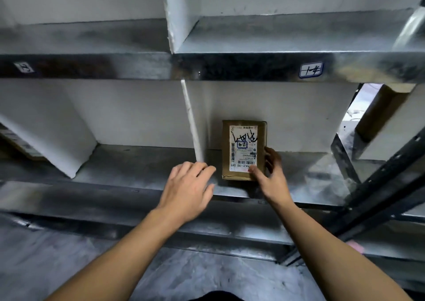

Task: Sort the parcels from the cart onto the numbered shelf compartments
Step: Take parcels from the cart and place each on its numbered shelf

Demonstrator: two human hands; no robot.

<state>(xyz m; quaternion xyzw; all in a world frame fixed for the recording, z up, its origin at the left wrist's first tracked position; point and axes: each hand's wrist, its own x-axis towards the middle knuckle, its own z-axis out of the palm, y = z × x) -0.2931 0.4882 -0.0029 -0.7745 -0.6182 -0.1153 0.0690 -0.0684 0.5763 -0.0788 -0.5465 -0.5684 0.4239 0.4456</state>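
A small brown cardboard parcel (243,149) with a white shipping label lies flat on the metal shelf (142,169), in the compartment just right of a white divider (192,121). My right hand (270,176) holds the parcel's near right corner, thumb on the label and fingers curled along its right side. My left hand (187,190) hovers over the shelf's front edge just left of the parcel, fingers relaxed and holding nothing.
The shelf above carries a number tag (311,70) on its front lip and another tag (23,67) at the left. A larger brown box (379,114) stands in the compartment at right. Dark metal frame bars (379,185) cross the right side.
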